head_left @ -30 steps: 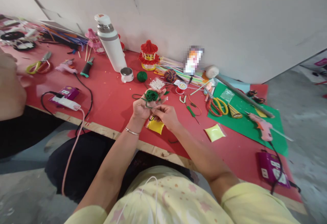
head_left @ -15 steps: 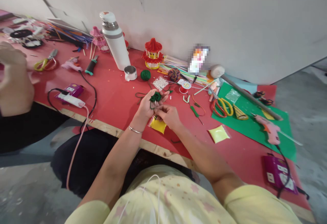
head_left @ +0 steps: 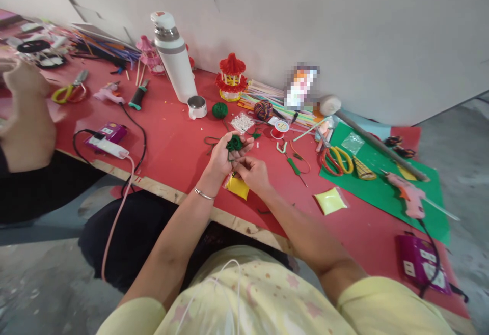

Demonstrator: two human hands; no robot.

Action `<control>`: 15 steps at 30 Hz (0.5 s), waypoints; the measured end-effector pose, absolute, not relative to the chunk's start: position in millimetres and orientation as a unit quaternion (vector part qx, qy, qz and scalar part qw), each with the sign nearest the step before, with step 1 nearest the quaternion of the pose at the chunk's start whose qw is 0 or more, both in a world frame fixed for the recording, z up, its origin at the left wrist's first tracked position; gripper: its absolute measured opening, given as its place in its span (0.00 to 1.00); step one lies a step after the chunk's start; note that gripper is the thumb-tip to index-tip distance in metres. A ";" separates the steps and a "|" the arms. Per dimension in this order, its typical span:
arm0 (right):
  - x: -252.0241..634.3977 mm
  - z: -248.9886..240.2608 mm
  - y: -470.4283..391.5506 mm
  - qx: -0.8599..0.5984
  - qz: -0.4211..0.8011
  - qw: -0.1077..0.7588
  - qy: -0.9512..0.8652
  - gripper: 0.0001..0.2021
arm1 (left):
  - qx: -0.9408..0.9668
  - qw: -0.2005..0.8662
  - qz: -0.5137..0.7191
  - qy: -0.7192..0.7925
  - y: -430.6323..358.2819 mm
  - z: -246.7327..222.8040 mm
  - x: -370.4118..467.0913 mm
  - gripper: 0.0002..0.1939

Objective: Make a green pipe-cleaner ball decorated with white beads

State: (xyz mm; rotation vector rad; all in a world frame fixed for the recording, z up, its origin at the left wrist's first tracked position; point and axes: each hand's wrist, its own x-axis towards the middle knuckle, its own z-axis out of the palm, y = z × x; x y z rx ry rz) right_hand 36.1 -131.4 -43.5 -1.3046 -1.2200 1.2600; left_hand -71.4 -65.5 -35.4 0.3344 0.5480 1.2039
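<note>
My left hand [head_left: 222,156], palm up with its fingers curled, holds a small dark green yarn piece [head_left: 234,144]. Beside it my right hand [head_left: 252,173] is closed in a pinch just below the piece; what lies between its fingertips is too small to make out. A yellow packet [head_left: 237,187] lies on the red table under the hands. Behind them are a green yarn ball [head_left: 219,110], a bag of white beads [head_left: 242,122] and a red thread spool [head_left: 280,129]. To the right lies a green-handled hook [head_left: 296,166].
A white thermos [head_left: 174,62] and its cup [head_left: 196,107] stand behind. Scissors [head_left: 338,161], a glue gun [head_left: 408,192] and a pale yellow packet [head_left: 330,201] lie to the right. Another person's arm [head_left: 28,121] is at far left, near a cabled power strip [head_left: 109,136].
The view has shifted slightly, so the table things appear a little further right. Both hands keep nearly the same pose around the green yarn piece. The other person's hand at far left has moved slightly.
</note>
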 end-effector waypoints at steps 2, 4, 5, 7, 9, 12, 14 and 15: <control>35.5 -46.4 -130.9 -0.533 0.505 0.461 -0.498 0.15 | 0.162 0.766 0.559 0.274 -67.3 -33.5 -70.4 0.06; 35.5 -49.1 -130.2 -0.538 0.494 0.461 -0.504 0.15 | 0.171 0.760 0.557 0.289 -69.3 -31.6 -69.3 0.06; 35.8 -50.1 -129.7 -0.539 0.490 0.462 -0.506 0.15 | 0.177 0.758 0.556 0.292 -70.2 -31.1 -68.6 0.07; 36.4 -50.6 -128.6 -0.533 0.494 0.467 -0.503 0.15 | 0.190 0.753 0.561 0.288 -71.6 -31.3 -66.9 0.07; 36.9 -48.9 -127.3 -0.523 0.517 0.471 -0.488 0.14 | 0.204 0.741 0.576 0.279 -72.3 -33.0 -64.8 0.08; 37.0 -43.3 -125.8 -0.516 0.559 0.465 -0.452 0.16 | 0.242 0.715 0.598 0.272 -73.1 -35.5 -61.4 0.08; 36.8 -39.8 -125.4 -0.518 0.573 0.463 -0.435 0.17 | 0.263 0.702 0.601 0.278 -73.6 -36.1 -59.8 0.09; 36.6 -38.7 -125.3 -0.518 0.576 0.464 -0.430 0.17 | 0.267 0.698 0.600 0.285 -73.9 -36.0 -59.4 0.09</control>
